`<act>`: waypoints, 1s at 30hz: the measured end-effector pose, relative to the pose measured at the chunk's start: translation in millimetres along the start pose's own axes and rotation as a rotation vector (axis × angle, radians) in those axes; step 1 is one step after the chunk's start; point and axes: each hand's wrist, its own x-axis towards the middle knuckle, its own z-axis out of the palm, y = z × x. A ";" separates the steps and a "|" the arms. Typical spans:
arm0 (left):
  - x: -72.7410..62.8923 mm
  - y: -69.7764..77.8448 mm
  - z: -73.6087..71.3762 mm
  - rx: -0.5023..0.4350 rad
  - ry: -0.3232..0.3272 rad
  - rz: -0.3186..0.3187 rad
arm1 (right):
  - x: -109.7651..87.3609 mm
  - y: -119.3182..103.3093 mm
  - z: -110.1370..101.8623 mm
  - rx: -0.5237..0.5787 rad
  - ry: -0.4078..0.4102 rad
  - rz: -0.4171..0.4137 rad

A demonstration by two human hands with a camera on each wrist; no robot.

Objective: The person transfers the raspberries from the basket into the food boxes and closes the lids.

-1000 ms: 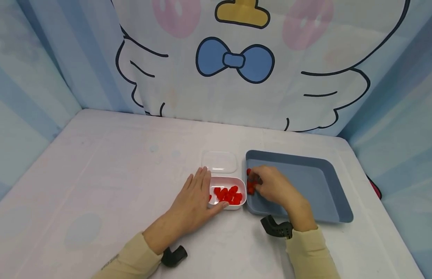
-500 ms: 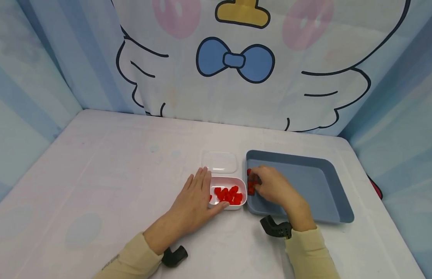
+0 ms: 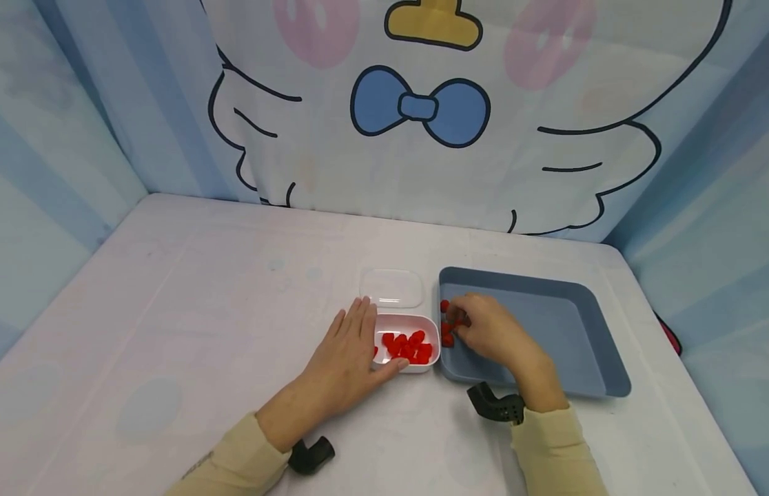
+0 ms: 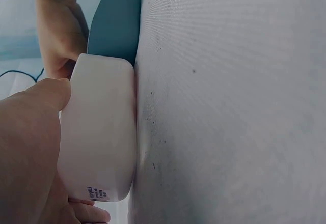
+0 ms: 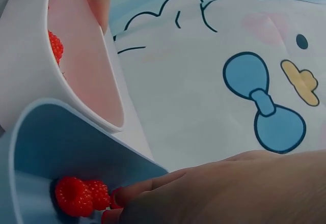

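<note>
Raspberries [image 3: 424,349] in one box [image 3: 415,322], one tray [image 3: 546,331]

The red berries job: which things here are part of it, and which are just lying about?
For the job:
red berries
white box
blue-gray tray

Apparently just about:
clear lid (perhaps the box's)
red-and-black thing at far right
bow-tie backdrop

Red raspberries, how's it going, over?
Right hand pinching a bumpy red raspberry in blue-grey rectangular tray. Left hand resting on white rounded plastic box, more raspberries inside. Maybe in the way: tray wall.
</note>
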 end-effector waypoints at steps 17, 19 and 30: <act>0.4 -0.9 0.2 0.005 -0.007 0.002 | -4.5 -6.0 -6.9 0.029 0.046 -0.014; 0.4 -1.1 0.2 0.004 -0.005 0.005 | -4.9 -6.1 -6.9 0.033 0.055 -0.018; 0.5 -1.2 0.0 -0.007 -0.001 0.001 | -5.0 -11.2 -7.9 0.053 0.120 -0.071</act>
